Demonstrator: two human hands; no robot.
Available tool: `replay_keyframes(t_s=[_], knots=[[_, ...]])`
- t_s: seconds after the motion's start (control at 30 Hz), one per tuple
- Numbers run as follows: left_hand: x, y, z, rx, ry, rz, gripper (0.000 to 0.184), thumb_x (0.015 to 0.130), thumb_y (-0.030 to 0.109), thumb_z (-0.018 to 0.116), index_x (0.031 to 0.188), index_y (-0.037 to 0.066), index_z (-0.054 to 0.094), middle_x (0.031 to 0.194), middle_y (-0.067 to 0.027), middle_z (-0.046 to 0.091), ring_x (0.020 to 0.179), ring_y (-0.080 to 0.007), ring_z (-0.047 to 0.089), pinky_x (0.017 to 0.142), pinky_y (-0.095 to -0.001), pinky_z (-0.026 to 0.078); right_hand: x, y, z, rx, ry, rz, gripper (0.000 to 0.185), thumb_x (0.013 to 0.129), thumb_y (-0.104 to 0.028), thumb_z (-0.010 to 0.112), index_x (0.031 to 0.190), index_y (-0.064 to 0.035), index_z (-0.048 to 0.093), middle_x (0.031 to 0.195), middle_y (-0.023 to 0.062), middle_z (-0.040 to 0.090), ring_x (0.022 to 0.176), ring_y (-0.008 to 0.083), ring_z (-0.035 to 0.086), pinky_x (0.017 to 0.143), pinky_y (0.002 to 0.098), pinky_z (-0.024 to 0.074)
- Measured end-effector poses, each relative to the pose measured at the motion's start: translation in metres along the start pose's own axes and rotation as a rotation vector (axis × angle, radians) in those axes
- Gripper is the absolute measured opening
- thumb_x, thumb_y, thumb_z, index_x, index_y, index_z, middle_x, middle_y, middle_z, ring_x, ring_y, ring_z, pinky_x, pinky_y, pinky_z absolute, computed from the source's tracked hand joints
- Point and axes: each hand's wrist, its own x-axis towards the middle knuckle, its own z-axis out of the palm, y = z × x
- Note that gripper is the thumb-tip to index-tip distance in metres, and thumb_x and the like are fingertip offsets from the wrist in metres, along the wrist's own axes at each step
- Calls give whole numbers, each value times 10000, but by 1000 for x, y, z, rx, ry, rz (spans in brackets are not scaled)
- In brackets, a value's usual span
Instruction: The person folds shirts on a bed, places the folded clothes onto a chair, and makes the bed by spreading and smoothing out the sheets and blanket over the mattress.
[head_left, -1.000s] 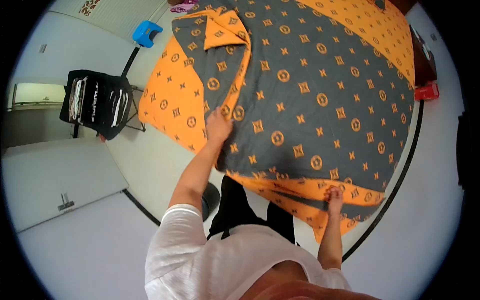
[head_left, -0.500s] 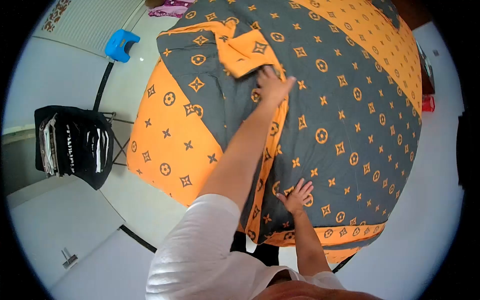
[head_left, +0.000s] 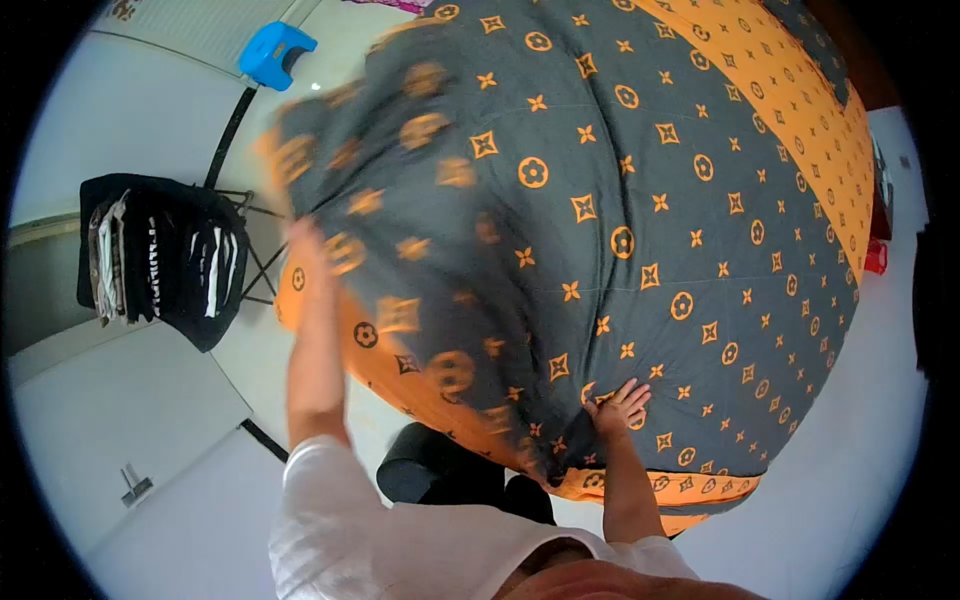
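Note:
A dark grey quilt [head_left: 560,250] with orange flower and star motifs spreads over the bed. At its left side my left hand [head_left: 308,245], blurred by motion, grips the edge, and creases run from it into the raised, smeared cloth. My right hand [head_left: 622,405] lies flat on the quilt near the front edge, fingers spread. Below the quilt's left edge shows orange fabric [head_left: 383,352] with dark motifs. An orange band [head_left: 735,487] lines the front edge at the right.
On the left, a black folding rack [head_left: 165,260] holds folded clothes. A blue plastic stool [head_left: 277,56] stands on the pale floor at the upper left. A red object [head_left: 876,256] is beyond the bed's right side. White walls flank the bed.
My left hand has swung from the middle of the bed to the left, and the folded-back quilt edge is now spread out leftward over the orange fabric. My right hand stays flat.

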Motion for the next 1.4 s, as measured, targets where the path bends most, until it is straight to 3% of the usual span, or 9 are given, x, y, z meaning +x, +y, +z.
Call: replay_keyframes(t_s=[0.1,0.17,0.5,0.63,0.67,0.77,1.03,1.17,1.4], knots=[[85,-37,-169,-49,160,466,215,713,102,393,898,16,457,747,-91,491,538,-213,485,517,-306,429,-2,-6,-12,-16,-12,1,1212,522,-587,643,1270,-49,-143,1308,226,-174,1215,376,-142,949,535,33],[118,-79,-254,-31,-12,303,220,697,91,402,887,-1,464,729,-77,483,552,-189,471,493,-289,397,-10,-10,-17,-22,-30,-6,1205,531,-597,631,1270,-44,-143,1307,228,-176,1215,377,-144,950,533,35],[124,-84,-251,436,338,254,382,758,184,464,1071,-34,443,969,-203,518,792,-328,546,719,-387,429,-10,-1,-13,77,16,-11,1195,530,-620,611,1272,-15,-103,1304,250,-157,1214,384,-138,953,523,7],[75,-76,-202,1274,583,191,483,763,294,516,1124,22,345,1040,-181,480,948,-329,479,715,-423,425,-7,10,-6,158,19,-84,1187,528,-648,587,1278,-21,-87,1295,256,-180,1192,408,-178,928,560,-26],[65,-101,-183,1402,592,650,491,768,284,511,1140,7,347,1112,-182,432,981,-331,452,742,-421,417,-4,12,-4,158,30,-141,1182,530,-659,575,1279,-23,-83,1291,259,-187,1183,419,-190,916,576,-35],[-29,-148,-86,1360,-66,1381,531,704,145,532,1176,-7,342,1165,-211,388,1066,-360,373,894,-428,285,-4,20,4,204,117,-232,1133,554,-649,566,1288,-28,-34,1298,258,-163,1185,430,-168,905,595,-22],[-276,-280,40,1298,-687,1508,493,769,207,484,1214,65,327,1272,-196,246,1172,-324,245,921,-502,188,1,56,37,494,574,-603,882,591,-505,628,1274,-127,216,1329,191,73,1226,363,48,896,602,72],[-287,-306,39,1461,-516,1537,488,793,278,435,1229,95,318,1279,-167,255,1160,-317,267,909,-501,208,2,188,27,349,633,-781,658,626,-417,633,1165,-128,391,1285,136,244,1202,315,168,881,586,159],[-388,-375,23,1587,-13,1164,468,807,386,374,1187,110,371,1225,-102,359,1049,-242,427,817,-464,338,-26,558,181,589,593,67,607,670,-338,617,1179,-106,380,1306,136,212,1201,329,181,942,432,241]])
